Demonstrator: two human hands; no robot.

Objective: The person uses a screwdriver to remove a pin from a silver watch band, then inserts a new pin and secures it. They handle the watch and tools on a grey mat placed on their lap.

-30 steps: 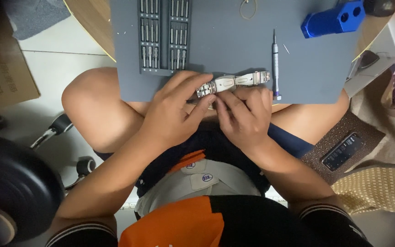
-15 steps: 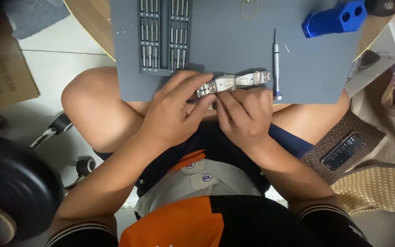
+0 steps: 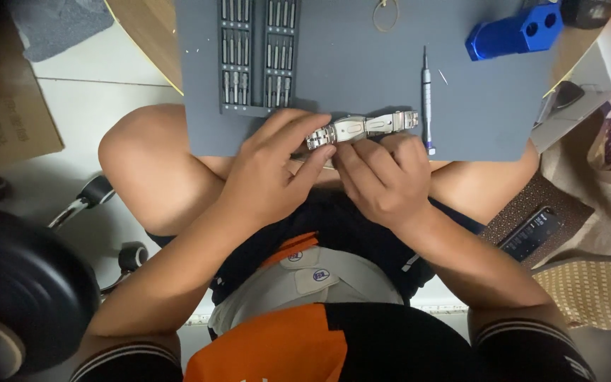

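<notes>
Grey mat (image 3: 362, 78) on lap: metal watch band (image 3: 362, 127) lies left-right, left hand (image 3: 270, 177) and right hand (image 3: 383, 180) pinching it from below

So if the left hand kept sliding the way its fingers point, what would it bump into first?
The left hand already touches the metal watch band. Past that, its fingers point up and right, so probably the thin screwdriver lying on the grey mat, though depth is unclear.
</notes>
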